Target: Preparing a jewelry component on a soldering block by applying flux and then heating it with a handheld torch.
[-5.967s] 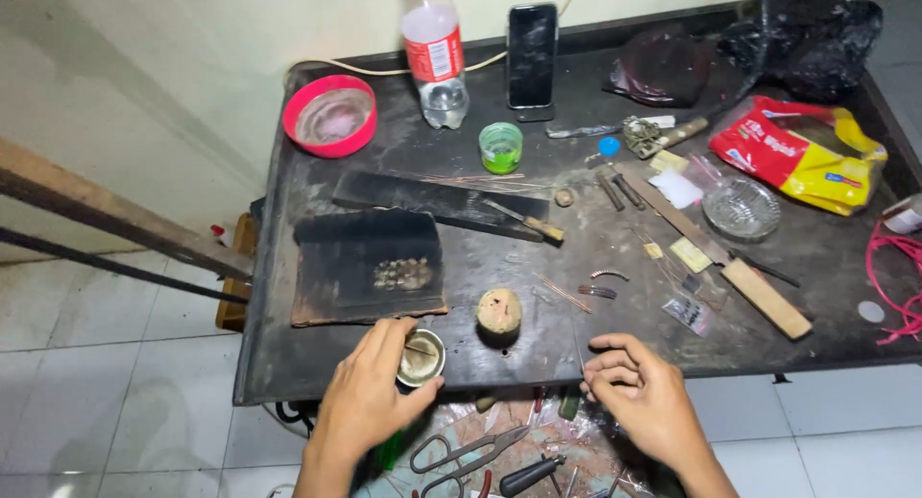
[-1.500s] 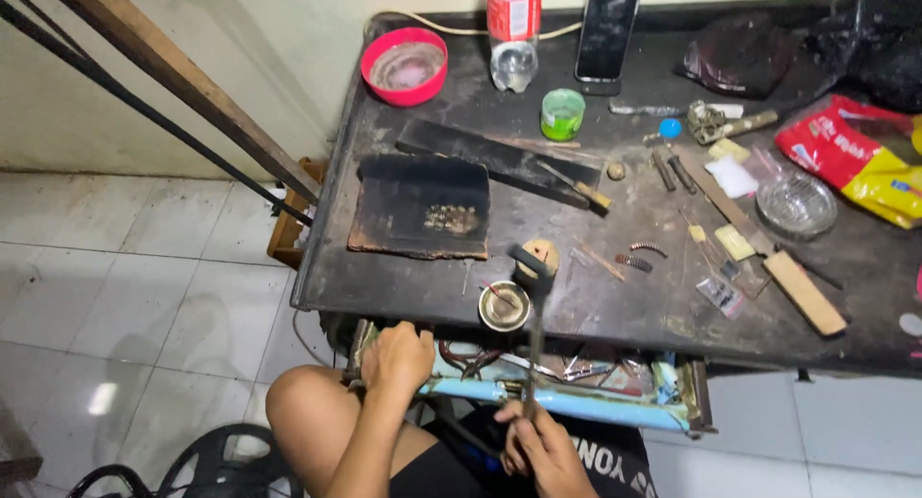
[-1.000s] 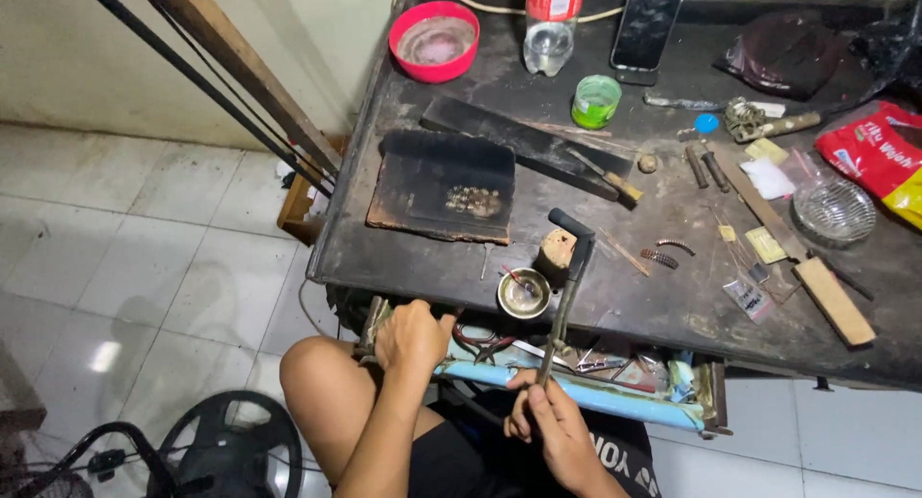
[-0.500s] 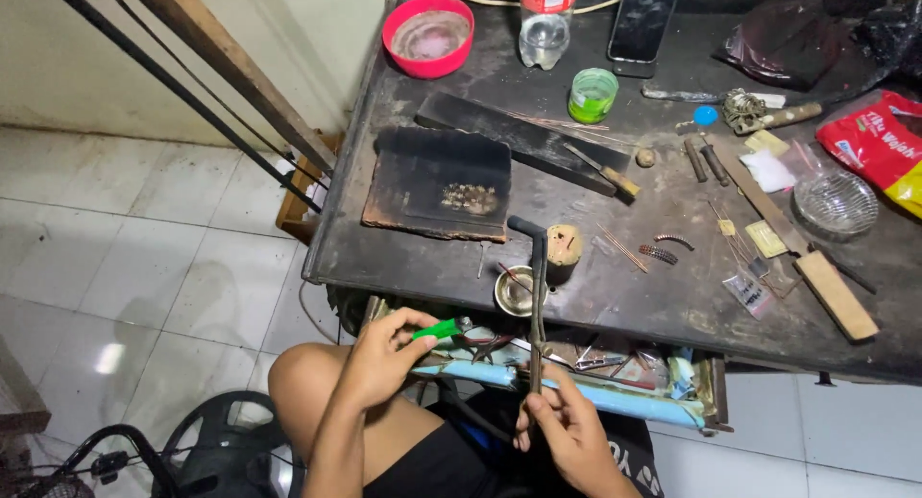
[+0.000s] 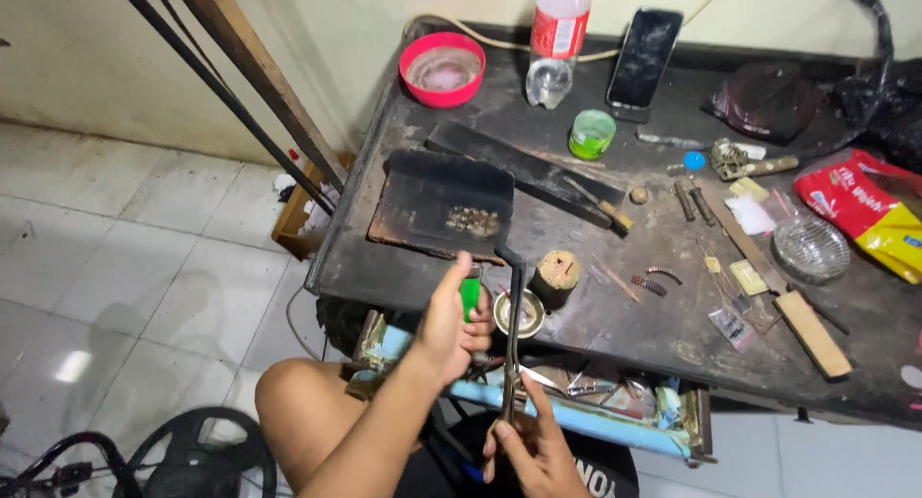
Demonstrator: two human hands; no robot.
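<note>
**Lighter and torch held up at the front edge of the worktop**

Fingers of the left hand (image 5: 451, 320) are closed round a small green lighter (image 5: 470, 294), which is held upright just off the front edge of the dark worktop (image 5: 403, 133), with the thumb raised beside it. A thin dark metal torch pipe (image 5: 512, 335) is pinched near its lower end by the right hand (image 5: 526, 445), fingers pressed together on it; the pipe is held nearly upright, its bent tip close beside the lighter. A small round metal dish (image 5: 520, 313) and a cork-like stump (image 5: 555, 277) are seen just behind the pipe, near the front edge. A blackened board (image 5: 442, 205) lies towards the left edge, with a long dark bar (image 5: 523, 170) behind it. A red bowl (image 5: 443, 69), a plastic bottle (image 5: 555, 42) and a phone (image 5: 643, 61) are set along the back edge. An open drawer (image 5: 615, 416) of tools is seen under the front edge.
</note>
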